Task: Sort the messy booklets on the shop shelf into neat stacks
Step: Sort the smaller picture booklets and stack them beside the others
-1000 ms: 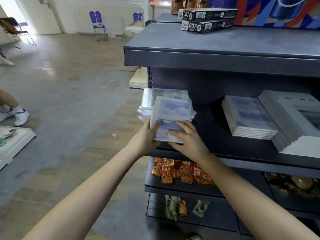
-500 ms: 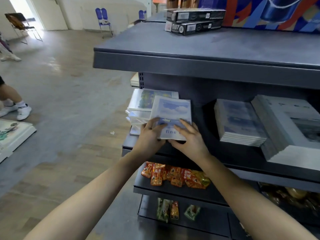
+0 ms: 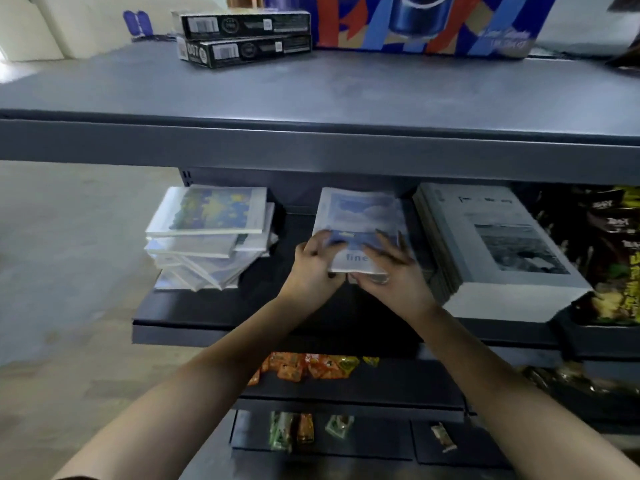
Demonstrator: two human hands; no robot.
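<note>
Fingers of the left hand (image 3: 313, 263) and right hand (image 3: 393, 275) clamp the blue booklet (image 3: 360, 211). A messy pile (image 3: 207, 233) lies left of the fingers, apart.

- A shop: a dark metal shelf unit (image 3: 311, 147) in several tiers, with goods laid out on each.
- Top tier: two black boxes (image 3: 242, 46) with barcodes, stacked beside a bright printed carton (image 3: 433, 26).
- Middle tier: booklets (image 3: 207, 233) in piles, many copies under the same cover.
- Lower tiers: small wrapped snack packets (image 3: 311, 365); dark snack bags (image 3: 620, 258) at the right.
- A bare floor (image 3: 69, 254) runs alongside the unit, like an aisle.
</note>
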